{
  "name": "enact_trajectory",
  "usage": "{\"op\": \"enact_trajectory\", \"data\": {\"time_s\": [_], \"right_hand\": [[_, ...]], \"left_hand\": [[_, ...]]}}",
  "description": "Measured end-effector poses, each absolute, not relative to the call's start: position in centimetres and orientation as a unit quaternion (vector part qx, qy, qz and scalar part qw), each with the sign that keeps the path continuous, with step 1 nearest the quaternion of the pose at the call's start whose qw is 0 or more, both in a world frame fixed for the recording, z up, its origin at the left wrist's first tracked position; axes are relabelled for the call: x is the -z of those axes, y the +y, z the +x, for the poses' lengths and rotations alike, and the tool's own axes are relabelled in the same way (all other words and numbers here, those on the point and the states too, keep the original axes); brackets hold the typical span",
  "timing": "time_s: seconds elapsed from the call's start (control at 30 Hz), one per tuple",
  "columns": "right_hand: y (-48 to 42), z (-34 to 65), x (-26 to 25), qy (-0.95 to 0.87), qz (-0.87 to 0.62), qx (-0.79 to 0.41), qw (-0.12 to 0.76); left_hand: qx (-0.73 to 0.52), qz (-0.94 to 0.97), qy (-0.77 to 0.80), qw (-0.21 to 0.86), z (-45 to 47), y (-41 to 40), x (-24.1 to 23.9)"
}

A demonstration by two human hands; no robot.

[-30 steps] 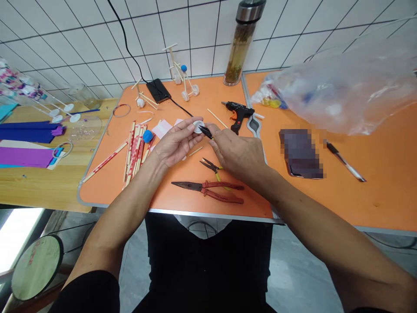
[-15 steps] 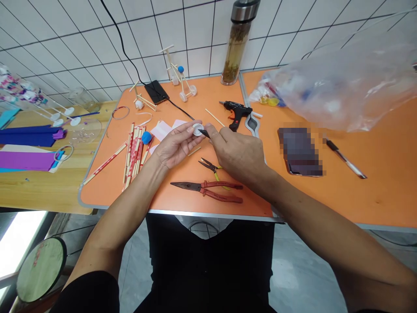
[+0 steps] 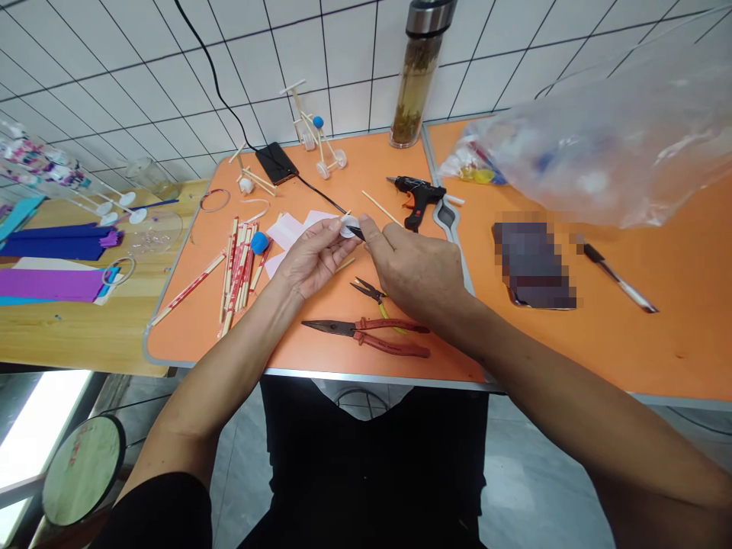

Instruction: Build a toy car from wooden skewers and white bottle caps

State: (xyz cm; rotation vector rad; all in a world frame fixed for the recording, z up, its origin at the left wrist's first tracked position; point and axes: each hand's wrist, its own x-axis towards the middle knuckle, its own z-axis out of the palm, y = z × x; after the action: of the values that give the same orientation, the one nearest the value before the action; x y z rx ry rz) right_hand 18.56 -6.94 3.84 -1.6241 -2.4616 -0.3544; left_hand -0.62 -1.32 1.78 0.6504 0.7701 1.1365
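1. Pinching white disc (image 3: 348,222) between fingers of left hand (image 3: 313,258), over table (image 3: 312,360).
2. Gripping black tool (image 3: 356,232) in curled fingers of right hand (image 3: 416,267); pointing tip at disc, can't tell if touching.
3. See small pliers (image 3: 370,290) nearer table edge, partly hidden by right hand, with red pliers (image 3: 394,324) alongside.
4. See sticks (image 3: 232,278) and blue ball (image 3: 259,243) to left, glue gun (image 3: 420,197) beyond right hand.
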Motion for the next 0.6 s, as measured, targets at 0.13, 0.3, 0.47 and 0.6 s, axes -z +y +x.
{"op": "enact_trajectory", "data": {"time_s": [0.13,0.3,0.47,0.6], "right_hand": [[-7.03,18.42,-4.02,-0.826,-0.547,0.109,0.084],[-7.16,18.29,-4.26,-0.821,-0.555,0.105,0.081],[-7.25,18.26,-4.43,-0.821,-0.558,0.097,0.078],[-7.33,18.27,-4.43,-0.82,-0.558,0.105,0.077]], "left_hand": [[-0.517,0.287,0.368,0.717,-0.41,-1.38,-1.74],[-0.523,0.287,0.369,0.713,-0.34,-1.46,-1.85],[-0.523,0.289,0.373,0.71,-0.34,-1.54,-1.98],[-0.524,0.287,0.375,0.709,-0.25,-1.62,-2.07]]}}
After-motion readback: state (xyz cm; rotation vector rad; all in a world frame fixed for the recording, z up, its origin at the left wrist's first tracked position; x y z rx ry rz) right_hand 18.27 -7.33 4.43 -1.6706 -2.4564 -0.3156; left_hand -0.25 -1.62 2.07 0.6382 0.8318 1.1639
